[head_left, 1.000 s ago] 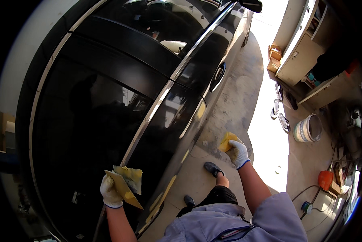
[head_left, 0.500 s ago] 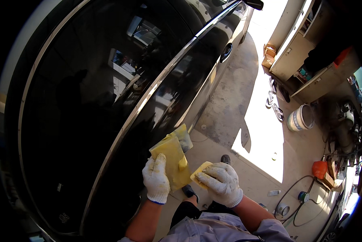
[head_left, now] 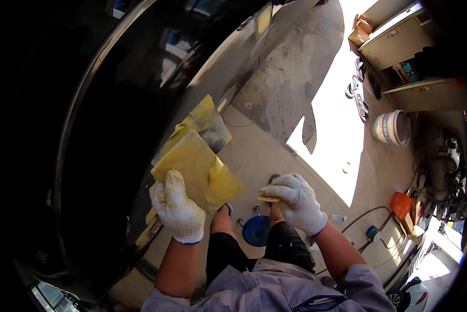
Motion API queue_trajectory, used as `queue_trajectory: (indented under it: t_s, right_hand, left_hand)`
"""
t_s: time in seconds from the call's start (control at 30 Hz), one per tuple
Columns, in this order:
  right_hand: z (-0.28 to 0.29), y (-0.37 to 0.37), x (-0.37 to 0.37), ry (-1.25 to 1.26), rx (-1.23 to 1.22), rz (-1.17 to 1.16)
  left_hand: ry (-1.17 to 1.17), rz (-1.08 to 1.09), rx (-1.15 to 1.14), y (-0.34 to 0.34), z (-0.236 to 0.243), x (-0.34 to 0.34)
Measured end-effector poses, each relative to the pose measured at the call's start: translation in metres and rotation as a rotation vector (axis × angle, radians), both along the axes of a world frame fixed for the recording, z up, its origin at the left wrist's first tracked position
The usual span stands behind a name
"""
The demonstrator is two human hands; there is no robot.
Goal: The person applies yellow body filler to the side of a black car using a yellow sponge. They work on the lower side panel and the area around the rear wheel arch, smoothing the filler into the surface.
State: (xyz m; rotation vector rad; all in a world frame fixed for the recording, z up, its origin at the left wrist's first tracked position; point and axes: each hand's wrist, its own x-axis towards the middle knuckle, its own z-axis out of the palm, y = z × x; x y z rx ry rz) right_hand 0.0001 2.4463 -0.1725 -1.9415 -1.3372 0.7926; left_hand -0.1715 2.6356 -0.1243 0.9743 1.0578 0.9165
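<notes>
My left hand, in a white knitted glove, grips a flat putty board near its lower left corner, thumb on top. A thick fold of yellow putty lies along the board's right edge. Just beyond it shows a second greyish sheet smeared with yellow; whether it is joined to the board I cannot tell. To the right, my gloved right hand pinches a thin yellowish putty spreader, seen nearly edge-on. The spreader is apart from the board.
A black car fills the left side, close to my left arm. A blue round stool stands by my legs. To the right are a bucket, sandals, a hose and a cabinet.
My hands have moved farther apart, the spreader drawing away from the board and turning flatter. The board has shifted left and tilted. My view has swung, bringing the blue stool into sight.
</notes>
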Motion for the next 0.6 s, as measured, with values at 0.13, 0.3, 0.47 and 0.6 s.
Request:
queue_trajectory:
  t_s: [0.13,0.3,0.47,0.6]
  right_hand:
    - [-0.093,-0.035,0.027,0.836,-0.122,-0.516]
    - [-0.233,-0.009,0.043,1.414,0.114,-0.78]
    - [-0.37,0.074,0.033,1.578,0.355,-0.738]
    - [-0.447,0.123,0.017,1.63,0.418,-0.589]
  left_hand:
    - [-0.096,-0.008,0.013,-0.023,-0.063,-0.029]
    - [0.108,-0.18,0.144,-0.048,-0.194,-0.077]
    - [0.192,-0.28,0.13,-0.038,-0.353,-0.091]
    - [0.29,-0.36,0.33,-0.015,-0.438,-0.096]
